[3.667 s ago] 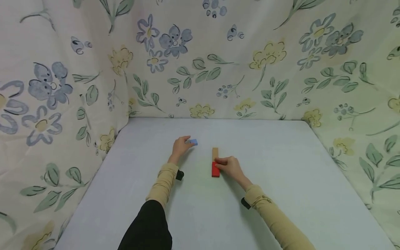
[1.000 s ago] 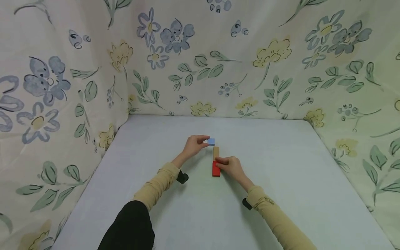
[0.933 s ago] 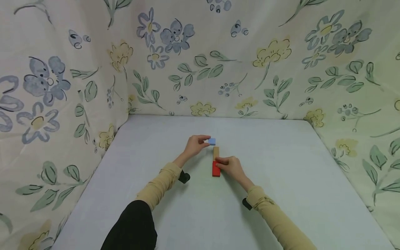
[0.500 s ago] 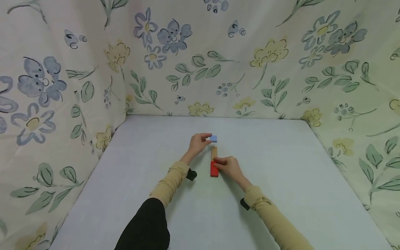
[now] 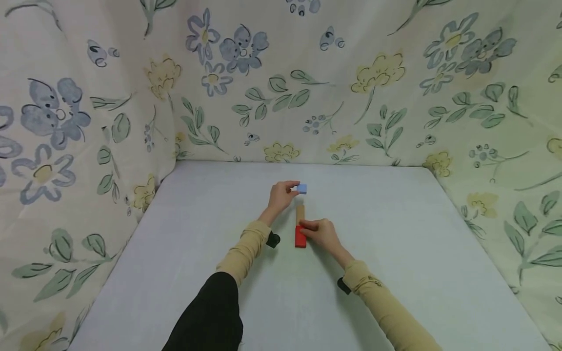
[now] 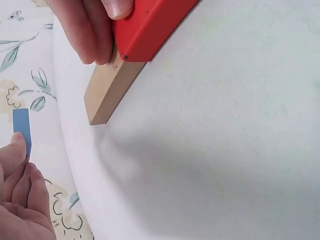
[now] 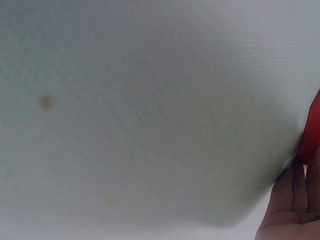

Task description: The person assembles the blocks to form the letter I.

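My left hand (image 5: 281, 196) pinches a small blue block (image 5: 302, 188) between thumb and fingers, past the far end of a wooden bar. The left wrist view shows that block (image 6: 21, 127) off the tabletop, apart from the bar. The light wooden bar (image 5: 300, 214) sticks out from a red block (image 5: 300, 238), lengthwise away from me; how the two join is partly hidden by fingers. My right hand (image 5: 324, 235) pinches the red block near this junction from the right side. In the right wrist view only a sliver of red block (image 7: 312, 132) shows beside the fingertips.
Both pieces lie on a white-covered table (image 5: 395, 234). A flower-printed cloth (image 5: 272, 83) hangs behind it and along the sides. A dark wrist camera (image 5: 273, 240) sits under the left wrist, and another wrist camera (image 5: 344, 286) under the right.
The left hand has carried the blue block rightward, then farther from me, to past the wooden bar's end. The right hand stays at the red block, which has not visibly moved on the table.
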The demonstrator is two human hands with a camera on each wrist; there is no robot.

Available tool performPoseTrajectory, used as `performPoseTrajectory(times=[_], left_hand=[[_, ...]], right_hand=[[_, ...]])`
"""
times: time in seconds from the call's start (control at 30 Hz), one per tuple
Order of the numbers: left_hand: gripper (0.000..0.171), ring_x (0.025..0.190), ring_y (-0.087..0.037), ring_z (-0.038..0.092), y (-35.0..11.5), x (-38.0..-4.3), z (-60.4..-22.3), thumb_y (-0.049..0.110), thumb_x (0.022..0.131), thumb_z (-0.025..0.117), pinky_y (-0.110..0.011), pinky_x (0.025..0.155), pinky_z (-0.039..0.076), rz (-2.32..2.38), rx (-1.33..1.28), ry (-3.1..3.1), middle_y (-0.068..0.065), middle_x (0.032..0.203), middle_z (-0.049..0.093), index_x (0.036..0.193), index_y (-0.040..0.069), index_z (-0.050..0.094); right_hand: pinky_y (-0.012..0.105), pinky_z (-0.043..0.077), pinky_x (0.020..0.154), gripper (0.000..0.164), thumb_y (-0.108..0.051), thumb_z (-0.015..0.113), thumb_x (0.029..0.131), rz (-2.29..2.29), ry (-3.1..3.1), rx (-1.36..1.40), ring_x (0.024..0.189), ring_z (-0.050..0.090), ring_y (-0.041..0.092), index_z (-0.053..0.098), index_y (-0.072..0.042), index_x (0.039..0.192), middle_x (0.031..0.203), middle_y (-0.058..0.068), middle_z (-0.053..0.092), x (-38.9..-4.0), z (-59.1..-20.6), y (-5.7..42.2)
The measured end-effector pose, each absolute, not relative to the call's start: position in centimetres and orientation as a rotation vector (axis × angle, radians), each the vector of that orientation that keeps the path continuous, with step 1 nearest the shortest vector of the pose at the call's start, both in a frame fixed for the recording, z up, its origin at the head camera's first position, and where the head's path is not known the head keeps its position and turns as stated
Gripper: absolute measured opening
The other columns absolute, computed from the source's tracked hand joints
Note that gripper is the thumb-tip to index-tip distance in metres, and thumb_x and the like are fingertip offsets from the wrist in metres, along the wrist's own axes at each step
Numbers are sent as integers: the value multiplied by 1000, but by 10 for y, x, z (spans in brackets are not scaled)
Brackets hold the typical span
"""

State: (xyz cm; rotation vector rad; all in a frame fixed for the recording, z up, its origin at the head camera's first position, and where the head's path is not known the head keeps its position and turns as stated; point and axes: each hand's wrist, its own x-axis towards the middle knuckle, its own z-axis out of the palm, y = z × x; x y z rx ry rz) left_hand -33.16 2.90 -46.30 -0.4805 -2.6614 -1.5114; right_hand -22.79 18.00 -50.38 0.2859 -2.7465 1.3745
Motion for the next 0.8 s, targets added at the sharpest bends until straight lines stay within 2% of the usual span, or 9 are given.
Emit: performPoseTrajectory(times=[0.23,0.57,0.8], left_hand=[[31,111,-27,63,34,-336,-473,5,88,65,-37,94,52,-1472,-499,-2702,-12,121,66,119,6,66],[31,103,-27,66,38,-336,-498,2,86,65,-39,88,54,-1431,-423,-2686,-12,115,69,116,3,68],[31,109,-25,64,41,-338,-508,5,88,64,-37,93,52,-1443,-376,-2734,-11,118,68,119,5,66]], right_hand=[[40,53,90,29,-9,73,82,1373,-2738,287,105,66,27,71,-2,110,108,14,70,-227,-504,180],[39,53,90,29,-9,72,83,1386,-2733,311,105,66,27,70,-2,111,109,14,70,-227,-501,180],[39,53,89,30,-10,71,84,1387,-2726,348,106,65,27,69,-2,112,110,14,69,-227,-503,182]])
